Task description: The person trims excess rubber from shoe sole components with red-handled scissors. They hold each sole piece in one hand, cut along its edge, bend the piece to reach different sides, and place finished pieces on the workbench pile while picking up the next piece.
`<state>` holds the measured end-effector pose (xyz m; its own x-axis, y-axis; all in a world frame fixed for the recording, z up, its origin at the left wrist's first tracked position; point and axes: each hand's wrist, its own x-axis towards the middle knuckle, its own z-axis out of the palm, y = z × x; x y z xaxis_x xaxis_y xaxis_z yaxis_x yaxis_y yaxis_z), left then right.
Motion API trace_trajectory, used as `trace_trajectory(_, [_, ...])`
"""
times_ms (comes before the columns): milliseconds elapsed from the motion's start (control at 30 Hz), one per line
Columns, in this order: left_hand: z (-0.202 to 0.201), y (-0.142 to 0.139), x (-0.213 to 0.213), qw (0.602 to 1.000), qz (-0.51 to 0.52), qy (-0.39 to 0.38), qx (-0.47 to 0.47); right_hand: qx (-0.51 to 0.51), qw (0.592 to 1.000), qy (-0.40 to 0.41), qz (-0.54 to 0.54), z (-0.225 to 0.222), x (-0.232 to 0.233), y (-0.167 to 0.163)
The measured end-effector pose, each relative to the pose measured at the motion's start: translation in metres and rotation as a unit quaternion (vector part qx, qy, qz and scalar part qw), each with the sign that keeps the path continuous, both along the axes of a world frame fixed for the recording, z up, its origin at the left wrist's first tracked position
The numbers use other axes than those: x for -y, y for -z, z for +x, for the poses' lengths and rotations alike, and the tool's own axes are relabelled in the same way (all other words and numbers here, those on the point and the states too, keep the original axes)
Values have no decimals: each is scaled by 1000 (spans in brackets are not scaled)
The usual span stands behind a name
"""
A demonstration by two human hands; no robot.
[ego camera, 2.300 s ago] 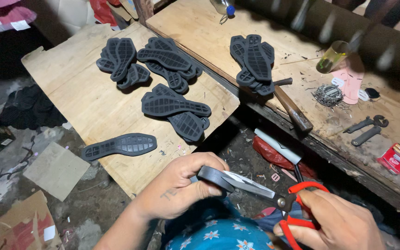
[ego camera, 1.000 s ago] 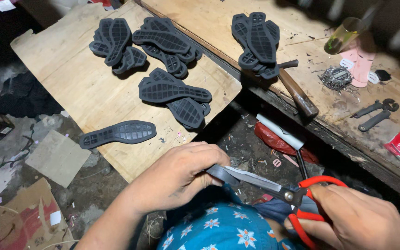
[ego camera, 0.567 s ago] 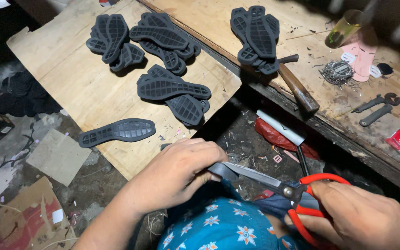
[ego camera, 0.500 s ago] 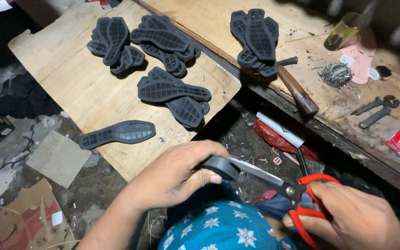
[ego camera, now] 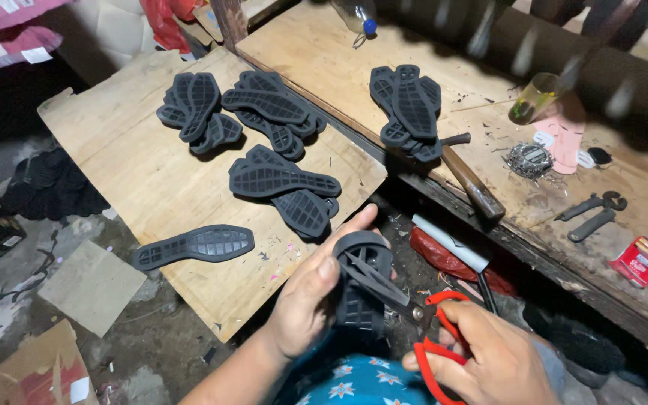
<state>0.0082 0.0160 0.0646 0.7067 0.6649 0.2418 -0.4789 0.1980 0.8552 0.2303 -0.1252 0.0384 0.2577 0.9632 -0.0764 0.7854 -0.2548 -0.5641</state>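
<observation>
My left hand (ego camera: 305, 300) grips a black rubber shoe sole (ego camera: 359, 289), turned so its treaded face shows. My right hand (ego camera: 489, 360) holds red-handled scissors (ego camera: 406, 307), whose blades cross the sole's upper part. Both hands work just below the front edge of a wooden board (ego camera: 151, 187). On that board lie a single black sole (ego camera: 193, 246) and several piles of black soles (ego camera: 283, 184), with another pile (ego camera: 410, 112) on the workbench behind.
A hammer (ego camera: 470, 184) lies at the bench edge, with pliers (ego camera: 590, 217), a small red box (ego camera: 639, 260), a wire scrubber (ego camera: 528, 160) and a glass (ego camera: 530, 101) further right. Cardboard scraps (ego camera: 91, 285) cover the dirty floor at the left.
The sole has been turned in my left hand, so its treaded face now shows. The scissors' blades sit across it. The view shifted slightly.
</observation>
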Motion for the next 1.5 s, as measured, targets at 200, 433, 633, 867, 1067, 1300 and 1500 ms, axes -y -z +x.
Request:
trace_trajectory(200, [1,-8,-8,961,-222,105,130,133,963,-36,231,10,-9,-24])
trace_trajectory(433, [-6,-4,-2,939,-303,119,115,234,932,-73,266,22,-9,-46])
trace_trajectory(633, [-5,-7,3,923,-316,137,173,174,951,-66,246,19,-8,-39])
trace_trajectory(867, [-7,-5,5,922,-326,145,152,190,939,-89,272,25,-4,-27])
trace_trajectory(1067, [-17,-1,-3,918,-329,185,122,188,940,-118,260,35,3,-23])
trace_trajectory(1300, [-22,3,-3,934,-278,200,104,170,945,-117,254,36,8,-22])
trace_trajectory(1500, [-25,6,-3,930,-295,197,100,180,945,-114,250,35,9,-28])
